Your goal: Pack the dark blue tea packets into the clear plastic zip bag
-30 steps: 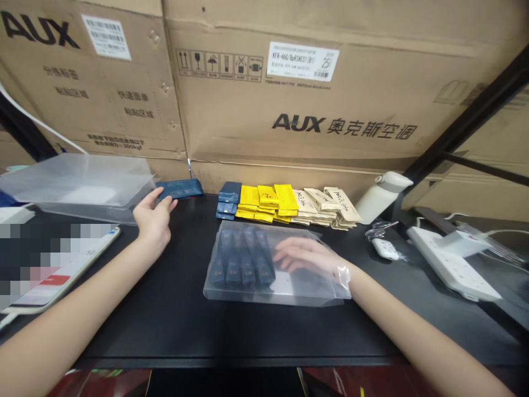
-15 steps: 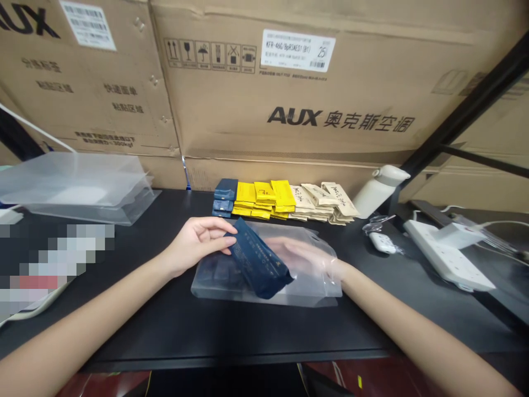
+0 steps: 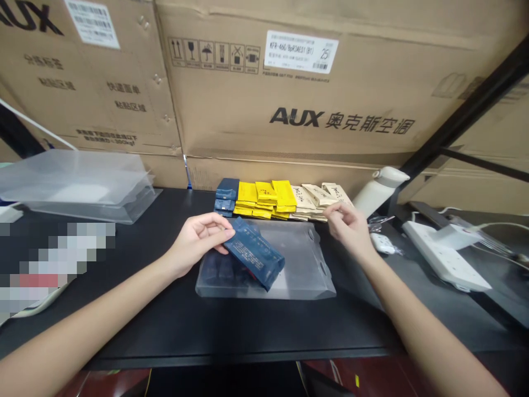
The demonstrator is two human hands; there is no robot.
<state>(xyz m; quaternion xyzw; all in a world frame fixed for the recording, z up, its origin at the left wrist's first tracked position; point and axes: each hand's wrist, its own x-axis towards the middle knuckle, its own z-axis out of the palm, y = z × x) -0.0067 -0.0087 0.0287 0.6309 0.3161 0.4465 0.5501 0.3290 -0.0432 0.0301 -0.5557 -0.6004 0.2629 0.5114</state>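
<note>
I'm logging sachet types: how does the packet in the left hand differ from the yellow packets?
Colour: the held packet is dark blue; the yellow packets are bright yellow.
Pose: the held packet slants from the left hand over the translucent plastic bag; the yellow packets lie stacked on the black table.
Shared: both bear printing.

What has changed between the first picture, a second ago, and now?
The left hand has carried a dark blue packet rightward and nearer the person, over the clear bag. The right hand has come out of the bag, moving right and away from the person. The yellow packets, beige packets and white bottle stayed put.
</note>
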